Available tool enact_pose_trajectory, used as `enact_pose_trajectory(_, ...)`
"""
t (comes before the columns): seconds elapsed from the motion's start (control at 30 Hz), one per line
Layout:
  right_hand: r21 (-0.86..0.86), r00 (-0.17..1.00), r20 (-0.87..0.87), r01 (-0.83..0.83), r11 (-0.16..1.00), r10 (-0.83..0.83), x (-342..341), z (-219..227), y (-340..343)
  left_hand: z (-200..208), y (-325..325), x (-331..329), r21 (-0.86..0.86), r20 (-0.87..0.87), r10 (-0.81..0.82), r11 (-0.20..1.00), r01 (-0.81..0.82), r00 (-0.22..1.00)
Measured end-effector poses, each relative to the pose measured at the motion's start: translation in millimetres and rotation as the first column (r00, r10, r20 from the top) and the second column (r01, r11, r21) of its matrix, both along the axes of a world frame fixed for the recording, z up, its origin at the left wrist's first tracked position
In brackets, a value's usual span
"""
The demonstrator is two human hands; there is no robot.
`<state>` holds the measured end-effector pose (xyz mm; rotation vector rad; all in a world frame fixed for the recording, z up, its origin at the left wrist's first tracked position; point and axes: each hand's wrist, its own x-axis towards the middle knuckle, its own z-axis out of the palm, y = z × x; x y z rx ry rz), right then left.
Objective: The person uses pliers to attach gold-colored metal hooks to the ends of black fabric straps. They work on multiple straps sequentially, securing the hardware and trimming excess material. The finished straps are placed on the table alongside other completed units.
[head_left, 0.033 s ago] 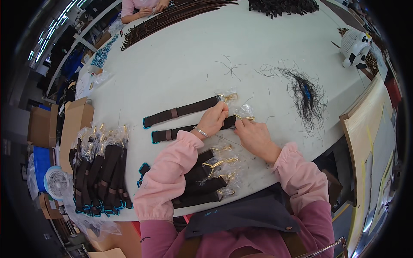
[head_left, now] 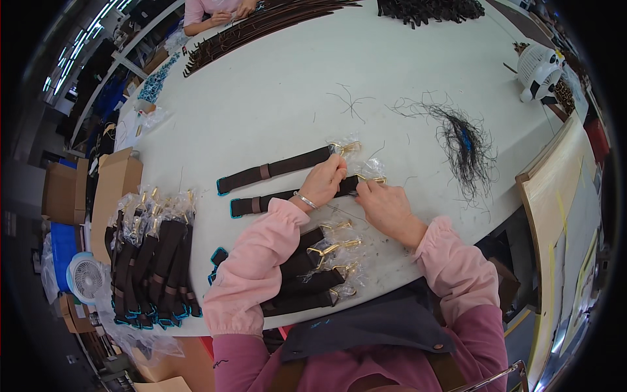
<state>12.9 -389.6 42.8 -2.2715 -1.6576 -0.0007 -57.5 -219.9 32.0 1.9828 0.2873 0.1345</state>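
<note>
A dark brown strap lies across the table, with a blue buckle at its left end and a plastic-wrapped gold clasp at its right. My left hand rests over its middle, fingers closed in a pinch; what they hold is hidden. At the clasp end, my right hand has its thumb and fingers closed on the strap's edge. A second strap of the same kind lies just beyond, its wrapped clasp near my left fingertips. More straps lie nearer me, partly behind my left sleeve.
At the left edge stands a pile of similar straps. To the right lies a tangle of black threads, with loose threads around it. A white fan is at the far right. Across the table, a co-worker's hands are beside long brown strips.
</note>
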Motion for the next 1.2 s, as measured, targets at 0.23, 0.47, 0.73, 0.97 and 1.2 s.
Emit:
enact_pose_trajectory(0.23, 0.017, 0.999, 0.014, -0.049, 0.999, 0.049, 4, -3, -1, -1, 5, 1, 0.055, -0.016, -0.027, 0.998, 0.028, 1.000)
enact_pose_trajectory(0.47, 0.069, 0.920, -0.383, 0.125, 0.990, -0.090, 17, 1, -8, 21, 9, 27, -0.327, -0.103, -0.019, 0.945, -0.016, 0.995)
enact_pose_trajectory(0.73, 0.080, 0.935, -0.283, 0.243, 0.967, -0.211, 46, 14, -26, 0, 24, 22, 0.481, 0.125, 0.027, 0.873, -0.085, 0.992)
enact_pose_trajectory(0.97, 0.024, 0.981, -0.193, 0.028, 0.999, -0.023, 22, 13, -32, 14, 1, -4, 0.503, -0.057, -0.316, 0.810, 0.300, 0.947)
enact_pose_trajectory(1.2, 0.017, 0.985, -0.171, 0.042, 0.999, -0.038, 32, 3, -26, 0, -14, -5, 0.644, -0.051, -0.333, 0.709, 0.286, 0.942)
